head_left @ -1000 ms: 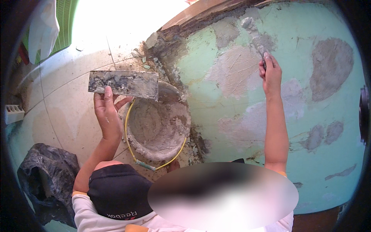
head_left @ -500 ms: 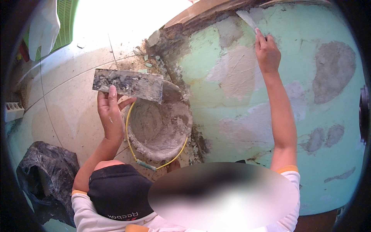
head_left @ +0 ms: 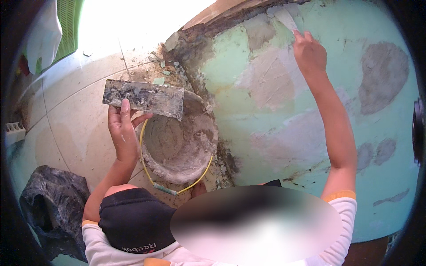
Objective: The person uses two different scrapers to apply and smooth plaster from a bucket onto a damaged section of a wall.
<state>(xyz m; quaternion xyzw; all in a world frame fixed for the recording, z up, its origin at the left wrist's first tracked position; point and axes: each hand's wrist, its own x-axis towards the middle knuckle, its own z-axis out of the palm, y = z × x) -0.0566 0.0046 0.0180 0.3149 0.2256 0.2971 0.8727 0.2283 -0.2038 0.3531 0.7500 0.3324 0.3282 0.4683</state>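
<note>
My left hand (head_left: 122, 133) grips a flat rectangular plaster board (head_left: 144, 98) smeared with grey mortar, held level over the left rim of a mortar-caked bucket (head_left: 179, 144) with a yellow handle. High up on the pale green wall (head_left: 275, 133), my right hand (head_left: 309, 51) holds a small trowel (head_left: 285, 17) whose blade lies against the wall near its top edge. Grey and beige plaster patches (head_left: 266, 80) dot the wall below and beside that hand.
A larger grey patch (head_left: 384, 75) sits at the wall's right. Rubble and green paint chips (head_left: 162, 73) lie on the tiled floor (head_left: 75, 115) at the wall's foot. A dark crumpled bag (head_left: 49, 208) lies at lower left. My black-clad knee (head_left: 133, 219) is below the bucket.
My right hand has slid the trowel further up the wall toward its top edge. The left hand with the board has stayed over the bucket, shifting only slightly.
</note>
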